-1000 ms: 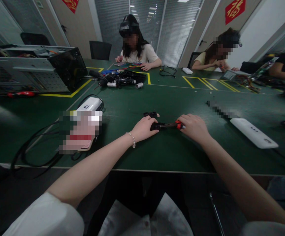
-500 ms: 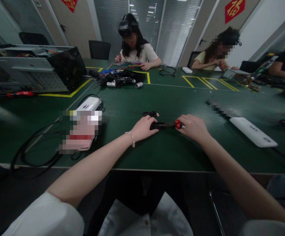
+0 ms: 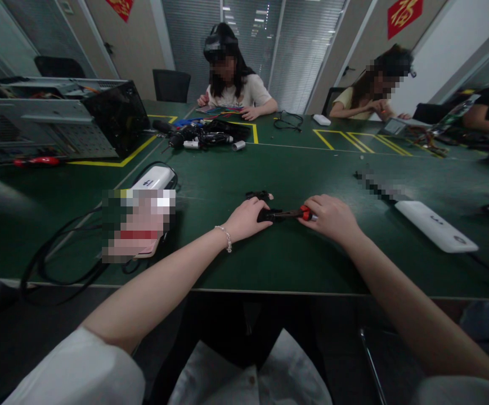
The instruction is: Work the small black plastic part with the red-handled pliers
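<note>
My left hand (image 3: 248, 220), a bracelet on its wrist, is closed with thumb and fingers on a small black part (image 3: 265, 215) low over the green table. Facing it, my right hand (image 3: 331, 216) is wrapped round the red handle end of pliers (image 3: 290, 214). Their dark jaws point left and reach the black part; whether they grip it I cannot tell. Just beyond my left fingers lies a short bundle of dark cable (image 3: 258, 195) with a pale connector.
On the left are a phone (image 3: 137, 230), a white power bank (image 3: 155, 179) with black cables and an open computer case (image 3: 54, 121). A second white power bank (image 3: 436, 226) lies right. A black drill (image 3: 179, 138) sits farther back. Co-workers sit across the table.
Both hands, the pliers and the black part stay almost exactly where they were. The view has shifted very slightly.
</note>
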{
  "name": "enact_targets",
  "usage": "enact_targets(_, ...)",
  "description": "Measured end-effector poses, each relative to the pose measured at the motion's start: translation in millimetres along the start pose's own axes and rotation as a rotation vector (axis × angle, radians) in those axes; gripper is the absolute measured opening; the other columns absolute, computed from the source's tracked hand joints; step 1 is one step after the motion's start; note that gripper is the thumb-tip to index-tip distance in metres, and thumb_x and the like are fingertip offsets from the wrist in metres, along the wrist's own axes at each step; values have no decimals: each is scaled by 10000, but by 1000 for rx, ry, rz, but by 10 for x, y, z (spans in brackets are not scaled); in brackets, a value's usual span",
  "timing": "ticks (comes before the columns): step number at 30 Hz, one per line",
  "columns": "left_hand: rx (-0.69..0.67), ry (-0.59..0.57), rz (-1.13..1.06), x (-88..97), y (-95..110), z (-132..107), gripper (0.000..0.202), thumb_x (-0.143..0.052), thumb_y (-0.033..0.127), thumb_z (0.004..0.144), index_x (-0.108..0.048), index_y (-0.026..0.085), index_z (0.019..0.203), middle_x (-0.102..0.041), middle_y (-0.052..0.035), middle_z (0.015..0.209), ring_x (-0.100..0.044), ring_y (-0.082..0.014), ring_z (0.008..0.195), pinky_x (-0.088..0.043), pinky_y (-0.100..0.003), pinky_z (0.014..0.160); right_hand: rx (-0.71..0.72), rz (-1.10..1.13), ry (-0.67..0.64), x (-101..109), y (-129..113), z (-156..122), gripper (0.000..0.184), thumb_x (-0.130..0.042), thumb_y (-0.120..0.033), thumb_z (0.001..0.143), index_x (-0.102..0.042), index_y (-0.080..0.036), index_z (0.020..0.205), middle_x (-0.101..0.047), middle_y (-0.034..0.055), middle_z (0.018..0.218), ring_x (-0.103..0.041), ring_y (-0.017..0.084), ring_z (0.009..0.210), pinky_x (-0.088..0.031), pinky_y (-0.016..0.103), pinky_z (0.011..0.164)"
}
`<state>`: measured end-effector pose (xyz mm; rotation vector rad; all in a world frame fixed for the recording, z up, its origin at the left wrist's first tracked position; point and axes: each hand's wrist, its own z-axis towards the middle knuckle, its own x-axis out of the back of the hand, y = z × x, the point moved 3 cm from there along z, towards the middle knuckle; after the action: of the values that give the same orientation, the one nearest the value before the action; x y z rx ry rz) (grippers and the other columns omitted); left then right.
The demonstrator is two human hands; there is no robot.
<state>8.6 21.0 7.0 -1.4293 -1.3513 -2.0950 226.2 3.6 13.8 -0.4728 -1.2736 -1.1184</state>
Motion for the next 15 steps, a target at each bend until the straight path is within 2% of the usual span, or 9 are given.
enact_targets(5,-21,26,-3,-7,-8,11,298,-628,323,805,-593,151,1046,-555,-85,1171,-550,-225,1058,-462,-361,900,-17,3,-15,-7,2,2,358,-474,-467,836,-629,-144,827,-628,106,808,-506,202,713,-328,304,616)
enact_targets(10,-48,51,-17,-25,-28,23,368,-638,292,800,-563,179,1142,-551,-74,1179,-558,-223,1050,-474,-355,881,-26,2,-19,-34,4,-4,375,-451,-490,843,-619,-156,818,-626,91,800,-512,196,717,-321,299,614)
enact_targets(15,-45,39,-22,-25,-24,20,334,-620,273,811,-570,191,1131,-539,-73,1187,-558,-223,1052,-481,-356,871,-34,16,-39,-40,8,-1,387,-446,-497,842,-621,-153,832,-629,94,812,-521,197,718,-329,300,610)
